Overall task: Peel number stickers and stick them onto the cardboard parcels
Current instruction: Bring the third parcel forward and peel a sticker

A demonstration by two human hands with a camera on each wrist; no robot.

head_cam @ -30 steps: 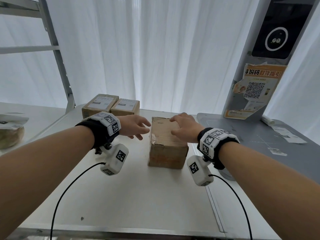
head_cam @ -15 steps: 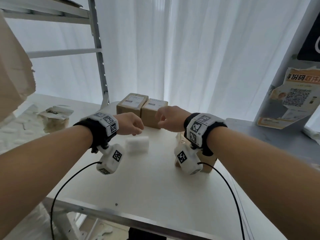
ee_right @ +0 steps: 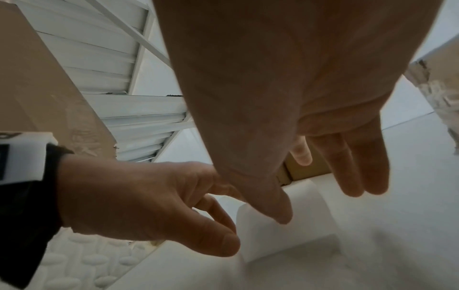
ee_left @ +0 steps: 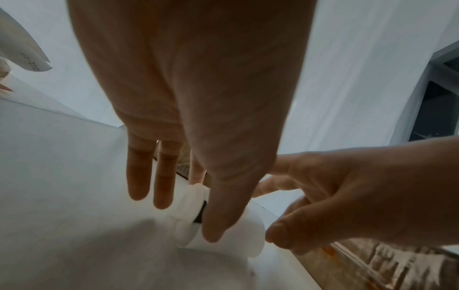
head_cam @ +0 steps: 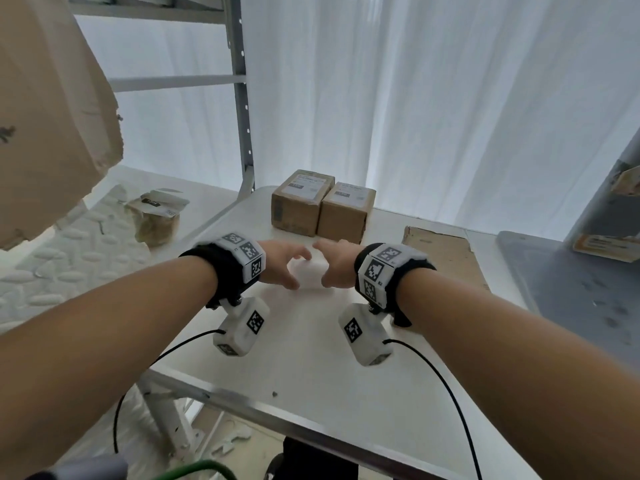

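A white roll of stickers (head_cam: 306,271) lies on its side on the white table (head_cam: 311,368). My left hand (head_cam: 282,263) is at its left end, with the fingers straight and the thumb (ee_left: 213,225) lying on the roll (ee_left: 244,233). My right hand (head_cam: 334,265) is at the right end, thumb (ee_right: 278,208) touching the roll (ee_right: 298,231), fingers loose. Neither hand grips it. Two labelled cardboard parcels (head_cam: 303,206) (head_cam: 346,213) stand side by side at the back. A third, worn parcel (head_cam: 443,251) sits to the right of my right wrist.
A metal rack post (head_cam: 242,98) and shelf stand at the left, with a bagged parcel (head_cam: 156,216) on the shelf. A large cardboard box (head_cam: 45,109) hangs into view at the upper left. A grey kiosk base (head_cam: 571,282) borders the table on the right.
My hands left the worn parcel, which now sits to the right, and moved left to the white roll. They were curled half a second ago and now lie open around the roll.
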